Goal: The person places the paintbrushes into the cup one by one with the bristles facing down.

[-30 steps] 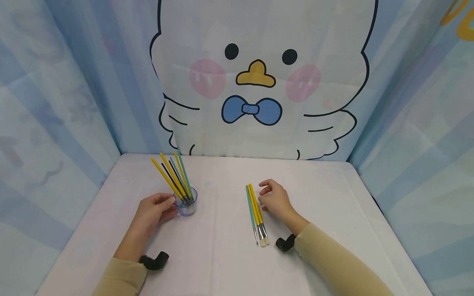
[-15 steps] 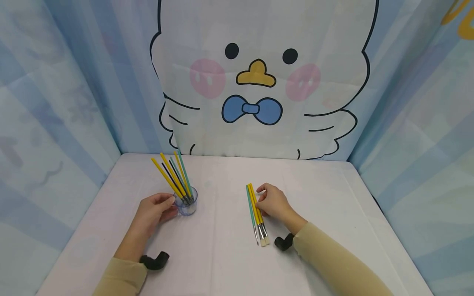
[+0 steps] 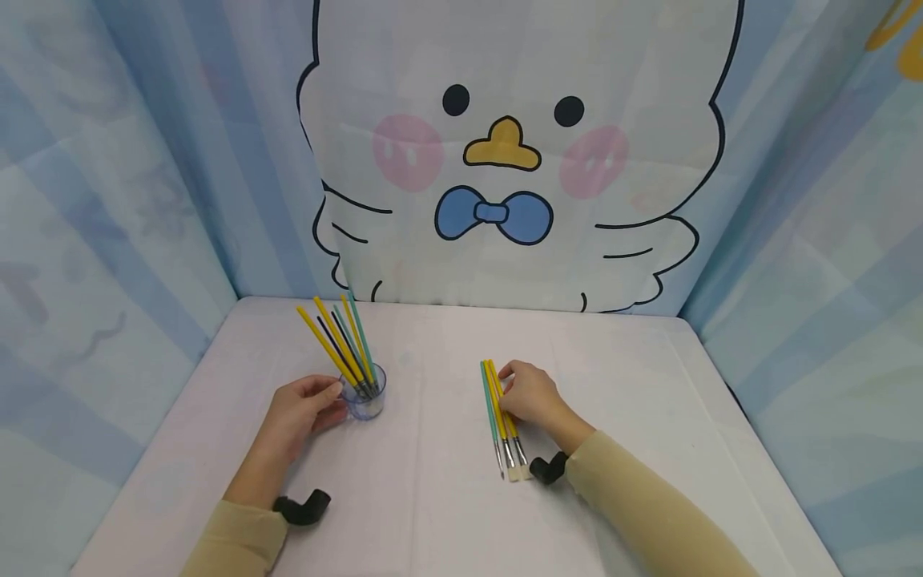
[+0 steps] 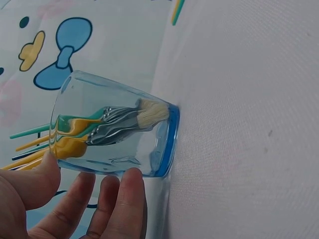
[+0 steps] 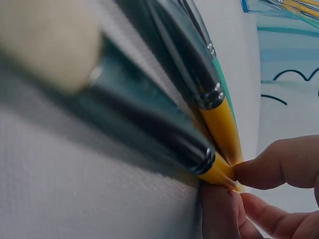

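On the left, a clear blue-tinted cup [image 3: 369, 410] stands upright with several yellow, green and dark-handled paintbrushes [image 3: 332, 343] in it, bristles down. My left hand [image 3: 294, 413] holds the cup's near left side; in the left wrist view the thumb is at the rim and fingertips touch the wall. Right of centre, my right hand [image 3: 532, 394] pinches the handle of the rightmost yellow paintbrush [image 5: 149, 114] between thumb and fingers. Close beside it on the table lie another yellow paintbrush [image 5: 223, 124] and a thin green paintbrush [image 3: 489, 397], bristles toward me.
A white cloth covers the table [image 3: 433, 513]. A cartoon-printed curtain [image 3: 497, 272] rises behind the back edge, with blue striped curtains [image 3: 108, 240] at the sides. A black curved wrist piece [image 3: 303, 508] sticks out from each sleeve.
My right hand has come slightly down and left onto the brushes and taken hold of the rightmost yellow paintbrush, whose bristle end has shifted right. The left hand and cup stay put.
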`<state>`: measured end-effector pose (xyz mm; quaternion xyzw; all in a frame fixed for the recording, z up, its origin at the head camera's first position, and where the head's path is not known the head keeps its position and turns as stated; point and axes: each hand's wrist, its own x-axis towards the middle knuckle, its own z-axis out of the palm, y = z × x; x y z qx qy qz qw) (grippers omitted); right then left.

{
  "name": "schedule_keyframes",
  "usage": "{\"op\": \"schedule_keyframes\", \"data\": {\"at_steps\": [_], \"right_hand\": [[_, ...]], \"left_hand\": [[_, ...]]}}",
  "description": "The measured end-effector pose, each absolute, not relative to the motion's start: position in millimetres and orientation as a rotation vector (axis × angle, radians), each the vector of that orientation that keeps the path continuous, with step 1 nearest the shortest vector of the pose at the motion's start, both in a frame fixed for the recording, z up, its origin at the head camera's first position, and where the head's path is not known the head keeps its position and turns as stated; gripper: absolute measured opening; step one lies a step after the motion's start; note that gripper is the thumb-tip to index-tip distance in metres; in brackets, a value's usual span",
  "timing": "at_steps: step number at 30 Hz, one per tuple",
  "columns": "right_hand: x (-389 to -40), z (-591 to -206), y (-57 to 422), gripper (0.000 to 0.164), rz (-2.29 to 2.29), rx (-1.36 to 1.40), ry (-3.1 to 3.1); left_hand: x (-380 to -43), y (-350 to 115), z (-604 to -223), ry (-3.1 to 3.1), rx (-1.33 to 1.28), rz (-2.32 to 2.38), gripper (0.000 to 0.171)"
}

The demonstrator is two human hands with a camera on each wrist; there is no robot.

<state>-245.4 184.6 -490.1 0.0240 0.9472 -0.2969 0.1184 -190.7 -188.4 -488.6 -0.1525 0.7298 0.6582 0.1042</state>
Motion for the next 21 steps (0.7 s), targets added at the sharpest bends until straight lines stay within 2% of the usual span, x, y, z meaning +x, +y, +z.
{"op": "schedule_keyframes", "data": {"at_steps": [12,21], "right_hand": [[-245.0,-489.1,183.3,0.042,-0.881,0.161,2.718],[-245.7,-491.5,182.7,0.043,-0.749,0.027,2.782]], "left_hand": [[-190.2,-187.7,-488.0,2.154,-0.452,1.943,0.047],[-191.1,-187.9,-490.1,2.153,-0.457,1.947,0.046]]}}
